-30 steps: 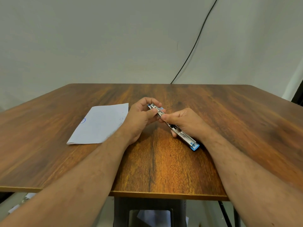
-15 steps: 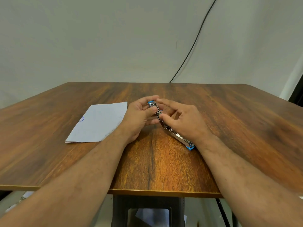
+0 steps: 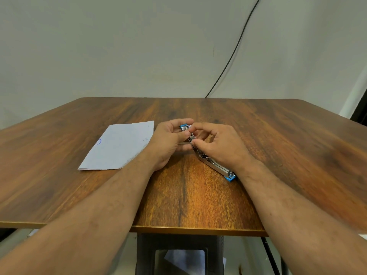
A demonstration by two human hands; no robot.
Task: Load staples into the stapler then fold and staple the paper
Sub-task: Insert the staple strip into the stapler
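A blue and metal stapler (image 3: 210,153) lay swung open on the brown wooden bench (image 3: 278,135), stretched in a line from its far end near the middle of the bench to its blue near end at the right, close to the right wrist. The left hand (image 3: 168,143) held the far part of the stapler, its thumb and curled fingers closed round the blue tip, with the heel of the hand resting on the bench. The right hand (image 3: 220,145) sat over the middle of the stapler, its thumb and forefinger curled and pinched together on the metal channel just beside the left thumb; whether a strip of staples lay between those fingertips was too small to tell. The other fingers of the right hand were bent loosely above the metal arm. The near half of the stapler showed bare shining metal with a spring or pusher part inside it, ending in the blue cap. To the left of the left hand, touching or nearly touching its outer edge, a sheet of white paper (image 3: 119,147) lay flat on the bench, with a small blue ring drawn near its left side and faint marks near its right corner. Both forearms reached in from the near edge of the bench. Behind the bench stood a pale wall, and a black cable (image 3: 234,50) ran down it to the far edge of the bench.
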